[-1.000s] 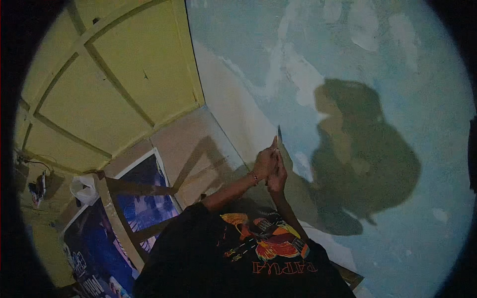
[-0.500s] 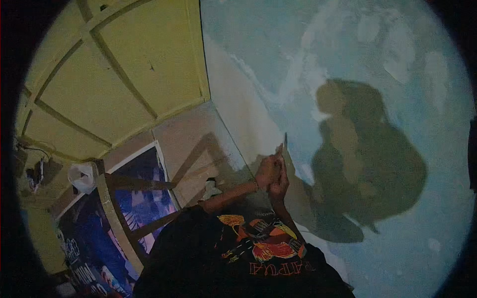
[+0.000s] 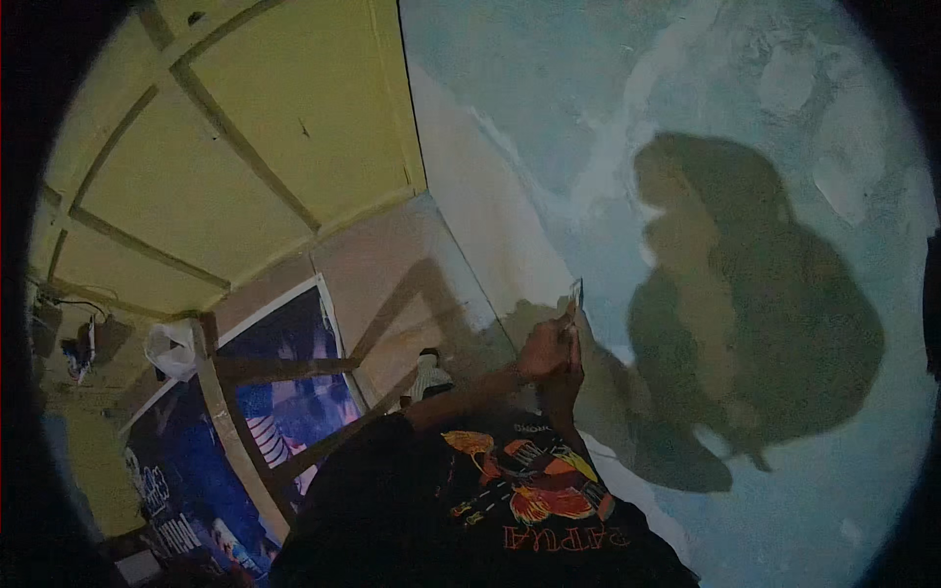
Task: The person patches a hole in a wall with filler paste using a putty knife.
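Observation:
My left hand [image 3: 545,353] and my right hand [image 3: 570,370] are pressed together in front of my chest, close to the pale blue wall [image 3: 588,196]. Both are closed around the lower part of a thin flat-bladed tool [image 3: 576,291]. Its narrow, light-edged blade sticks up beyond my fingers. The dim light and my fingers hide its handle, so its exact kind is unclear. White patches and streaks mark the wall, and a large dark shadow falls across it.
A wooden frame like a ladder [image 3: 227,421] stands at my left, with a white plastic container [image 3: 173,351] at its top. Behind it hang dark blue posters [image 3: 279,333]. Yellow ceiling panels [image 3: 265,118] fill the upper left. A pale object [image 3: 429,372] shows beyond my left forearm.
The view has shifted slightly. My joined hands sit a little lower and farther right, and the blade is turned so more of its face shows. The shadow on the wall has moved right.

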{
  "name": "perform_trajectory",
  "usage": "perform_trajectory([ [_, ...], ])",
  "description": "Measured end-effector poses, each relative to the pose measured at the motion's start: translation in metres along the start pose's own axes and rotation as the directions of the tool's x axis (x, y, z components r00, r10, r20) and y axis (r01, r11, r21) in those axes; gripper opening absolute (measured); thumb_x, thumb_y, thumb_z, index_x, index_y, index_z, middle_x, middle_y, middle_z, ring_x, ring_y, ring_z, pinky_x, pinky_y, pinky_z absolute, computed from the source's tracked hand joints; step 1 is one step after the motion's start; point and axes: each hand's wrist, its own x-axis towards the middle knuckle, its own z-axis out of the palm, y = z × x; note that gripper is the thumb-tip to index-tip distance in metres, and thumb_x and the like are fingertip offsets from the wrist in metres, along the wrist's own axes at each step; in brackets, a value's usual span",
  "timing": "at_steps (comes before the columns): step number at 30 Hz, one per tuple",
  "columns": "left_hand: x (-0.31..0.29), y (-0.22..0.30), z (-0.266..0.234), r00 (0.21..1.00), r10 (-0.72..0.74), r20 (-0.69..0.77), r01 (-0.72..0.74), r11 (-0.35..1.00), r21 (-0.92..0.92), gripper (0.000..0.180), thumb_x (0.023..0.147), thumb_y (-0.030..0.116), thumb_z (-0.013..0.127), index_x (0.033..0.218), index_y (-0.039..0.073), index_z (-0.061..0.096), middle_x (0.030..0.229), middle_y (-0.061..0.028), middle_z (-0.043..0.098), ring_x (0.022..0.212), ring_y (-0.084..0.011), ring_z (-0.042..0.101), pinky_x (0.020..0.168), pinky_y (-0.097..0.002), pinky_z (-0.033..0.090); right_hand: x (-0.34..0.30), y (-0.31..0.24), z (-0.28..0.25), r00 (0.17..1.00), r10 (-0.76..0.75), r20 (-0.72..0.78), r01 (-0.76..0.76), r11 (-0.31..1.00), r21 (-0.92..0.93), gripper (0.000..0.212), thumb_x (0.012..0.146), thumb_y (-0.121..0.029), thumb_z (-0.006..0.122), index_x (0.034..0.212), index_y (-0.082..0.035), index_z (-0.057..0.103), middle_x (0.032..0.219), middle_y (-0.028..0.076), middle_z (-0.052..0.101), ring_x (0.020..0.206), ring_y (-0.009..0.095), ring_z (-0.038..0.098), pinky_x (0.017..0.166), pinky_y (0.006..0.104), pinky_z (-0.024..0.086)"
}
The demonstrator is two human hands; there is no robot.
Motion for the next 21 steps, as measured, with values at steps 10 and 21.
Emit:
perform_trajectory([
  [10, 0.001, 0.013, 0.005, 0.989, -0.119, 0.083, 0.108, 0.985, 0.134, 0.023, 0.076, 0.013, 0.042, 0.085, -0.007, 0.047, 0.066, -0.0226, 0.051, 0.06, -0.0326, 0.051, 0.057, -0.0359, 0.04, 0.003, 0.025, -0.011, 0.989, 0.143, 0.029, -0.146, 0.966, 0.215, 0.037, 0.083, -0.02, 0.035, 0.117, -0.004, 0.032, 0.098, 0.012, 0.049, 0.075, 0.011, 0.05, 0.062, 0.0208, 0.039],
  [21, -0.007, -0.007, -0.003, 0.99, -0.135, 0.04, 0.13, 0.986, 0.099, 0.039, 0.076, 0.011, 0.042, 0.112, 0.0, 0.035, 0.06, -0.0213, 0.048, 0.049, -0.0182, 0.043, 0.051, -0.0297, 0.039, -0.011, -0.012, -0.009, 0.854, 0.481, 0.199, -0.511, 0.848, 0.141, 0.037, 0.084, -0.014, 0.033, 0.12, -0.011, 0.027, 0.11, 0.012, 0.043, 0.091, 0.017, 0.047, 0.075, 0.0252, 0.037],
])
